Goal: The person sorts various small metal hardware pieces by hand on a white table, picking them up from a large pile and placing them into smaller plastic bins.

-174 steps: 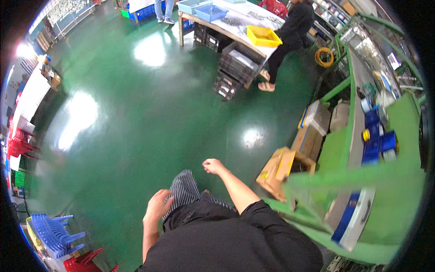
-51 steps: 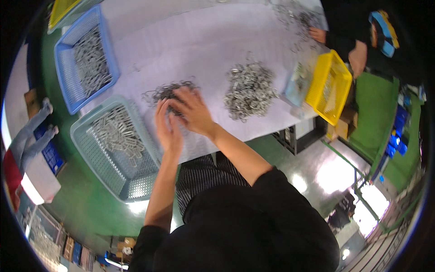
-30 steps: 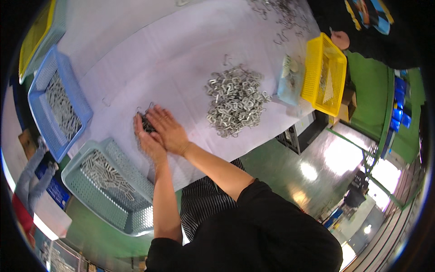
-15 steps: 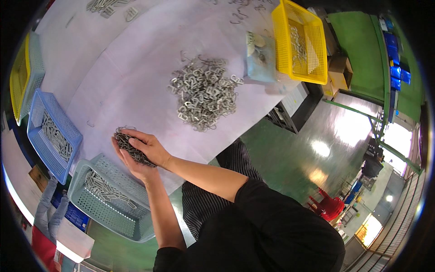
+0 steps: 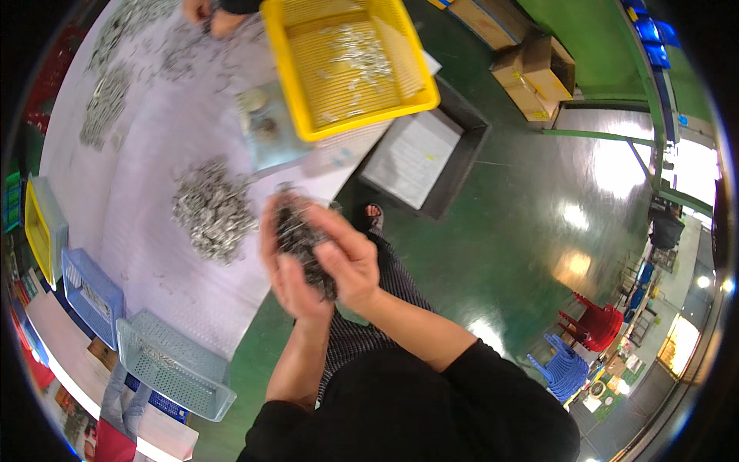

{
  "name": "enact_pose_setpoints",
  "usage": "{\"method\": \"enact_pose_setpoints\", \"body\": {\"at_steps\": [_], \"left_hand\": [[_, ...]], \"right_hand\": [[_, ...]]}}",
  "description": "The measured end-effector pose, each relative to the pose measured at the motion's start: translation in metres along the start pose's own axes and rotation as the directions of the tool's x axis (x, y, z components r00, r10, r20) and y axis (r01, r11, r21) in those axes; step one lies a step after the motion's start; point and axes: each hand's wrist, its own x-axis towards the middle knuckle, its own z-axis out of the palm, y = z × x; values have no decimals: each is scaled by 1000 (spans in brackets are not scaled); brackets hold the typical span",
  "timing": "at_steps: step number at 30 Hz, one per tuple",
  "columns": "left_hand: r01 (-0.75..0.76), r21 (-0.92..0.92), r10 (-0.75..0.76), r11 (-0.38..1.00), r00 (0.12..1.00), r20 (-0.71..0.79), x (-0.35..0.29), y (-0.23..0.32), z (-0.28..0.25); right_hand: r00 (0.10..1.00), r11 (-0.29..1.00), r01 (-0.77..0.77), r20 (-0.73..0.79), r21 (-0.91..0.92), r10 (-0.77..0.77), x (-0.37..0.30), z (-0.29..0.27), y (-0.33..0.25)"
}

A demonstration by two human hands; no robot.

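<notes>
My left hand (image 5: 295, 291) and my right hand (image 5: 352, 262) are cupped together, closed around a heaped handful of small dark metal wire pieces (image 5: 300, 235). Motion blur hides their exact shape. Both hands are raised beside the table's near right edge. To their left on the white tabletop (image 5: 146, 200) lies a loose pile of silvery bent metal pieces (image 5: 212, 212). Beyond my hands, a large yellow plastic basket (image 5: 428, 94) holds some scattered silvery pieces. Beside that basket lies a pale blue plastic bag (image 5: 269, 150).
Blue (image 5: 92, 289), grey-green (image 5: 177, 339) and yellow-lined (image 5: 35, 231) baskets line the left edge. A black tray with papers (image 5: 450, 181) sits beside the table at right. Another person's hands (image 5: 219, 19) are at the far end, near more metal pieces (image 5: 108, 104). Cardboard boxes (image 5: 535, 77) stand on the floor.
My cupped hands have moved right, away from the blue and grey-green baskets, carrying the wire pieces. The view has turned right, bringing the yellow basket and black tray closer in.
</notes>
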Motion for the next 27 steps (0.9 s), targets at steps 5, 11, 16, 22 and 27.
{"method": "enact_pose_setpoints", "body": {"at_steps": [5, 11, 16, 22, 27], "left_hand": [[217, 113, -235, 970, 955, 183, -16, -113, 145], [293, 435, -390, 851, 908, 151, -5, -245, 208], [38, 698, -263, 715, 940, 218, -3, -232, 199], [23, 294, -34, 956, 999, 32, 4, -106, 80], [184, 475, 132, 860, 820, -557, 5, -56, -123]], "right_hand": [[817, 977, -191, -535, 97, 213, 17, -167, 14], [747, 941, -315, -579, 126, 328, 62, -288, 73], [761, 853, -496, -555, -162, 337, 63, -318, 83], [938, 810, -240, -342, -536, 52, 60, -207, 49], [963, 816, 58, 247, -575, 106, 62, -15, 87]]}}
